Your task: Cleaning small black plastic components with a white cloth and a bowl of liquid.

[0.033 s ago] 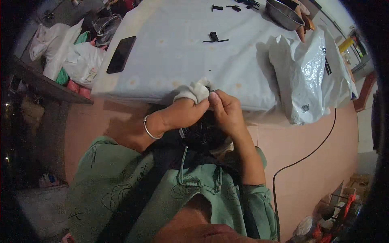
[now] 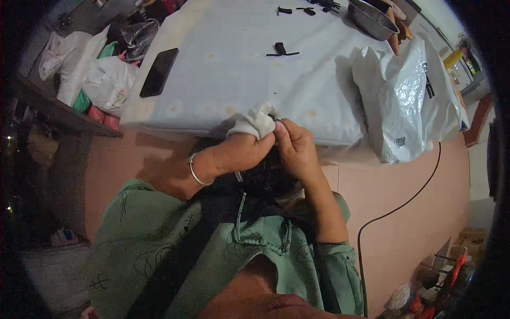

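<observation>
My left hand (image 2: 236,154), a metal bangle on its wrist, is closed on a bunched white cloth (image 2: 252,124) that covers its fingertips. Against the cloth, my right hand (image 2: 301,149) pinches a small dark piece (image 2: 272,116) between thumb and forefinger. Most of this piece is hidden, so its kind cannot be made out. Both hands meet at the table's near edge, above a dark mass (image 2: 271,178) at my lap with little detail showing. On the table, a small black part with two thin arms (image 2: 281,50) lies farther off.
The table (image 2: 239,69) has a pale cloth. A black phone (image 2: 159,72) lies left; a white plastic bag (image 2: 396,101) stands right. Black parts (image 2: 307,10) and a metal bowl (image 2: 373,21) are at the back. A black cable (image 2: 398,204) crosses the floor. Bags (image 2: 109,82) fill the left side.
</observation>
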The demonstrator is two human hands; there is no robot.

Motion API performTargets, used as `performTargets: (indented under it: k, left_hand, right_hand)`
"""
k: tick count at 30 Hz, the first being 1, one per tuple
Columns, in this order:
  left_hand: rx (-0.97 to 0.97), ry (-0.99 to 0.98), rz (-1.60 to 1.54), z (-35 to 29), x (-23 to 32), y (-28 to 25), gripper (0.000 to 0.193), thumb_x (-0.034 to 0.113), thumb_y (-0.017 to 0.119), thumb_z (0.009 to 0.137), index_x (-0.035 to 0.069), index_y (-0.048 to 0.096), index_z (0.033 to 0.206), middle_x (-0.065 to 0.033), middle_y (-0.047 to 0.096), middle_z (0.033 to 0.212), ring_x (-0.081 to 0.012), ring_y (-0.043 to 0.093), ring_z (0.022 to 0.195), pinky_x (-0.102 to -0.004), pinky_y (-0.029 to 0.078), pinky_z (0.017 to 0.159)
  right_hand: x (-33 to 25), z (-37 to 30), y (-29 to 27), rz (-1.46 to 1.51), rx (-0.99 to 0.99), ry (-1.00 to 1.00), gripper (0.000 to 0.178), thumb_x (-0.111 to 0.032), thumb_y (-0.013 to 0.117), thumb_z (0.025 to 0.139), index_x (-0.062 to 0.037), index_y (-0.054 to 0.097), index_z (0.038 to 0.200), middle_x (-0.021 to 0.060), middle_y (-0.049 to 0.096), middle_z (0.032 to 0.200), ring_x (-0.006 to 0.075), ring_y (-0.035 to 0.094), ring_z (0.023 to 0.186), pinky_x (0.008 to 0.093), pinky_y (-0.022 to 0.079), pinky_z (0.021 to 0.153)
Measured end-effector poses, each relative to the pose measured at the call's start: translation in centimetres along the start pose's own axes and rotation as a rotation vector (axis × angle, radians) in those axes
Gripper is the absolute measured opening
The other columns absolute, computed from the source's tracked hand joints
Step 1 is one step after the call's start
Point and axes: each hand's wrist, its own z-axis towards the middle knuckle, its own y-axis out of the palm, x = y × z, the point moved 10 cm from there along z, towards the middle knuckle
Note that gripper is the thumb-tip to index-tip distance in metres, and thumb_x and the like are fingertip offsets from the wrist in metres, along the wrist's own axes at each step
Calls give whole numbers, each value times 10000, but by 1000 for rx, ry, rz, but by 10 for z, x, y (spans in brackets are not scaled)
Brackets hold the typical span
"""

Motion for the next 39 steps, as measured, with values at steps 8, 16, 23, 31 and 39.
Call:
performTargets:
  k: [8, 16, 23, 31, 39]
  left_hand:
    - [99, 209, 54, -3, 20, -5, 54, 45, 477, 782, -8, 470, 790, -225, 452, 921, -396, 460, 763, -405, 401, 655]
    - [-79, -274, -328, -5, -16, -1, 296, 65, 423, 852, 14, 409, 1144, 13, 458, 759, -59, 433, 634, -215, 379, 550]
    - [-102, -158, -187, -1, -4, 4, 324, 70, 417, 863, 4, 387, 1178, 14, 480, 782, -67, 455, 645, -245, 413, 577]
    - [-120, -69, -65, -2, -4, 4, 326, 81, 432, 861, -24, 392, 1166, -58, 515, 943, -142, 497, 870, -272, 412, 786]
    - [7, 257, 116, -3, 35, -3, 156, 81, 475, 803, -8, 477, 931, -185, 516, 859, -323, 519, 793, -378, 417, 686]
  right_hand:
    - [-7, -5, 5, 143, 98, -77, 250, -159, 444, 912, -5, 457, 716, -6, 390, 589, 67, 346, 585, 227, 340, 514]
    - [-3, -5, 6, 429, -87, 157, 278, -218, 441, 922, -56, 475, 699, -70, 391, 601, 11, 330, 547, 176, 278, 470]
    - [11, -5, 6, 365, -27, 142, 264, -211, 474, 900, 1, 507, 747, -1, 434, 600, 77, 376, 597, 242, 360, 537]
    - [-3, -10, -1, 323, 2, 77, 265, -204, 475, 898, 4, 502, 737, 29, 435, 581, 82, 365, 573, 253, 363, 517]
    - [-12, -13, 0, 259, -6, 23, 260, -194, 466, 903, -2, 502, 731, 25, 448, 596, 78, 377, 580, 251, 369, 529]
